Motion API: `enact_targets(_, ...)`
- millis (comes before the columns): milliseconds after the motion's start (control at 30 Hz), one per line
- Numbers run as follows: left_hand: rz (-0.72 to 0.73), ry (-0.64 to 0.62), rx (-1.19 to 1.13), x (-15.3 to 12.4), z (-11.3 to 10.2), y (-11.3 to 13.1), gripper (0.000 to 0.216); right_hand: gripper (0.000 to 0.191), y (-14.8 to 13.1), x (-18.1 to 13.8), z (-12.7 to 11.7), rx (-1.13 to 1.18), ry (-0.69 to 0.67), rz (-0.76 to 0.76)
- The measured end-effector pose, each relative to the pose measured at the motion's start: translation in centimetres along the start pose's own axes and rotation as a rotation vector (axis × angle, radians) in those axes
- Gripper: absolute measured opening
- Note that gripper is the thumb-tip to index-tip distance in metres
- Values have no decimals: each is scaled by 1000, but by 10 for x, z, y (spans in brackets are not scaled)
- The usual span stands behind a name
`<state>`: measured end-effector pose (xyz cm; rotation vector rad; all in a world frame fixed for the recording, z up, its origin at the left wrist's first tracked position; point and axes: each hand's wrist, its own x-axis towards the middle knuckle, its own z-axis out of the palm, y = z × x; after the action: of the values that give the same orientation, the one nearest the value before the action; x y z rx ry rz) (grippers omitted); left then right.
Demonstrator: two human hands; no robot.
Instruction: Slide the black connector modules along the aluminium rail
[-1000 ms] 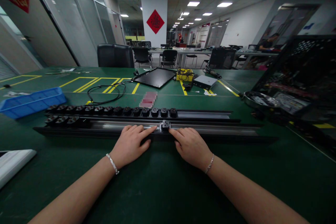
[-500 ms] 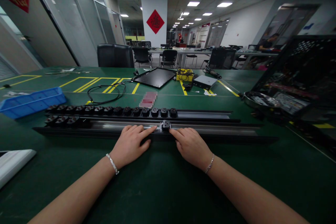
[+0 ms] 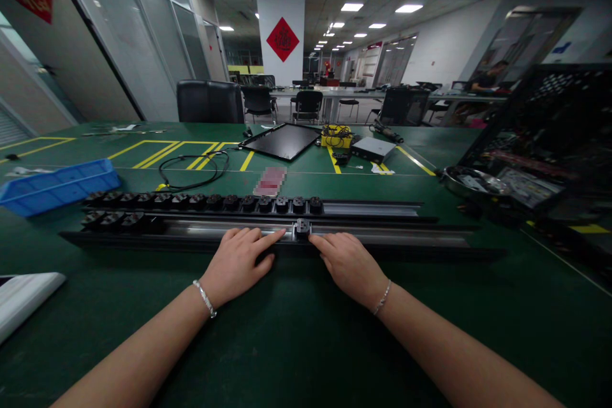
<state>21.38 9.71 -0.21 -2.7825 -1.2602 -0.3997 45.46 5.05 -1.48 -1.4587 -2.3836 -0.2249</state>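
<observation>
A single black socket module (image 3: 302,227) sits in the near long black channel rail (image 3: 401,237), about midway along it. My left hand (image 3: 240,259) rests over the rail's front edge, thumb and index finger apart, the index fingertip just left of the module. My right hand (image 3: 352,262) comes in from the other side; its index fingertip touches or nearly touches the module's lower right corner, and its other fingers are bent and partly hidden. A few more socket modules (image 3: 113,221) stand at the left end of this rail. Behind it lies a second rail (image 3: 373,209) with a row of modules (image 3: 232,203).
A blue bin (image 3: 60,186) stands at the left on the green table (image 3: 287,344). Farther back are a looped black cable (image 3: 194,171), a dark flat panel (image 3: 282,141), a yellow box (image 3: 336,136) and a grey box (image 3: 373,149). A metal bowl (image 3: 473,183) is at the right.
</observation>
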Motion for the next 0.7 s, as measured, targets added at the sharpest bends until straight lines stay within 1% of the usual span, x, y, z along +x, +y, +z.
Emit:
enact_targets(333, 3, 1, 5, 0, 1, 0, 49, 31, 0, 1, -2, 34, -24, 12)
enact_targets(700, -3, -9, 13, 0, 0, 0, 50, 28, 1, 1, -1, 33, -8, 9)
